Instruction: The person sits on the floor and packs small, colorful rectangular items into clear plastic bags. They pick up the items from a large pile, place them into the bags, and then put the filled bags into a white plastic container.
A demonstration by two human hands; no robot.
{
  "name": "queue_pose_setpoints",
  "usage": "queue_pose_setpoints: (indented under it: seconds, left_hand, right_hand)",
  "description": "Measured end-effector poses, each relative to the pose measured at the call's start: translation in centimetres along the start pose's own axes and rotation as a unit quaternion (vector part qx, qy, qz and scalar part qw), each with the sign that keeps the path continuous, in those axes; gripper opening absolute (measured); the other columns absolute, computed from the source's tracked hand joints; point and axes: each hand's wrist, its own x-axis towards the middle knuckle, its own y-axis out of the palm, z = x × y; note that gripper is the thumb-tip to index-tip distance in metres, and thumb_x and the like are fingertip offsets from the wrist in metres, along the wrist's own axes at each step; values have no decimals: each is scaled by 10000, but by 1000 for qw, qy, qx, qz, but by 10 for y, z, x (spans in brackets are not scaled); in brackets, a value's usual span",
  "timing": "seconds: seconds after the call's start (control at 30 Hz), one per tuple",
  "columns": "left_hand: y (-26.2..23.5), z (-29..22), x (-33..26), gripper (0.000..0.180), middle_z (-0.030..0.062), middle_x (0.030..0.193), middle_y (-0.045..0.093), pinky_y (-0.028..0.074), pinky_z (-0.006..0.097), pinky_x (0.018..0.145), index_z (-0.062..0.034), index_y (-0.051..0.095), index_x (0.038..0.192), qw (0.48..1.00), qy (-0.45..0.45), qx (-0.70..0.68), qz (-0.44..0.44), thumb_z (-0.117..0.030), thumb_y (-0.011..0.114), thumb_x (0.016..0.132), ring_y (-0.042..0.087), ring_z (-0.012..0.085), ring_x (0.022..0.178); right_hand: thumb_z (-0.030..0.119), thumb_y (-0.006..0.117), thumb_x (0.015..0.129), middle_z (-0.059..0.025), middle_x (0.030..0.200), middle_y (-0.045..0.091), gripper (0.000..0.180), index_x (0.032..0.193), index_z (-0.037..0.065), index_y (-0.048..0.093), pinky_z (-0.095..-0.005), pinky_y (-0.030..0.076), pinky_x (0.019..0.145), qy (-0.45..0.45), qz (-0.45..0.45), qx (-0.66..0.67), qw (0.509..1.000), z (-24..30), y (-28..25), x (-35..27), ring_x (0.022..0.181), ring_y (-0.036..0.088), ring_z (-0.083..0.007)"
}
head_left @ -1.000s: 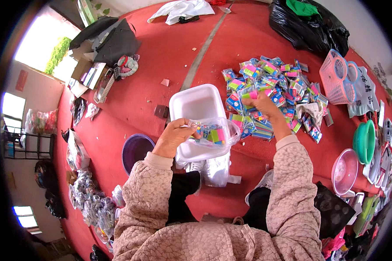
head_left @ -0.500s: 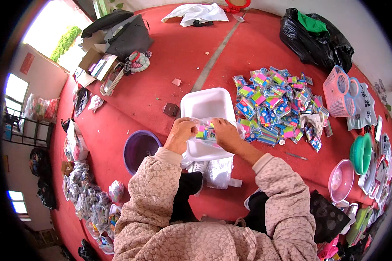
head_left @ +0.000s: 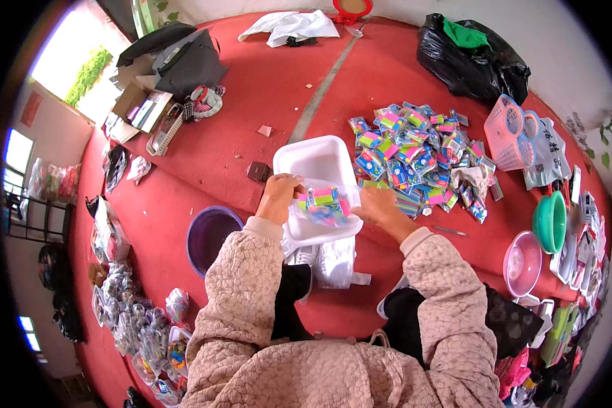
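The person wears a padded, quilted jacket (head_left: 333,360) in pale dusty pink, stitched all over in a rounded, pebbly pattern. Its long sleeves end in plain ribbed cuffs of the same pink at the wrists. Both hands, the left hand (head_left: 279,197) and the right hand (head_left: 382,212), are bare, with no gloves. Below the jacket show black trousers (head_left: 289,299) and pale grey-white shoes (head_left: 306,257)

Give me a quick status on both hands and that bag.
Left hand and right hand both grip the clear bag of colourful packets, over the white tray. Packet pile to the right. Nothing blocking.
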Motion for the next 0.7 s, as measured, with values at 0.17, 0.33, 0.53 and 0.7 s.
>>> queue_pose_setpoints:
  seconds: [0.17,0.33,0.53,0.7]
  left_hand:
    - [-38,0,25,118,41,591,491,367,250,507,9,548,704,995,19,-95,21,-75,504,774,431,107,506]
    - [-51,-43,11,122,25,578,436,390,266,514,30,526,870,970,-28,-241,-8,-35,447,804,382,104,462]
    - [-44,-62,-2,165,40,593,463,427,289,550,31,507,968,959,127,-249,49,-41,433,840,407,108,474]
    - [-29,-59,11,88,28,604,472,425,274,549,-26,521,889,957,40,-283,53,-60,455,843,417,104,467]
  right_hand:
    - [183,584,728,-145,681,616,203,702,-19,598,-338,480,498,-38,17,322,946,-18,-9,21,574,617,-243]
    - [112,580,737,-63,583,566,145,685,-22,590,-267,416,403,22,-30,622,782,0,-55,12,448,521,-133]
    - [158,581,755,-30,602,565,125,674,62,581,-209,319,365,57,-26,799,597,0,-101,-19,448,481,-83]
    - [194,543,813,-27,624,564,201,662,63,560,-160,340,379,1,-16,756,655,8,-131,-58,432,455,-55]
